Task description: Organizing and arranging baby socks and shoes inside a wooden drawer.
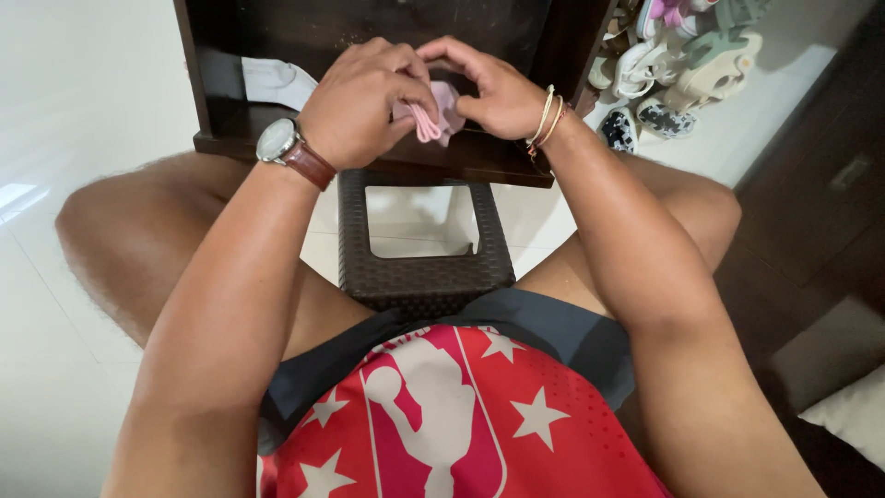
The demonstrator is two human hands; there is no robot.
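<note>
Both my hands meet over a small pink cloth item (433, 115), folded or bunched between them. My left hand (364, 97), with a brown-strapped wristwatch (290, 152), grips its left side with curled fingers. On its right side my right hand (493, 88), wearing thin bracelets, pinches it. The cloth is held just above the lower shelf (461, 161) of a dark wooden cabinet.
A dark woven stool (419, 267) with a square opening stands between my knees. A white folded item (277, 81) lies on the shelf at left. Several small shoes and sandals (678, 65) are piled at the upper right. A dark wooden door (820, 184) stands at right, a white tile floor at left.
</note>
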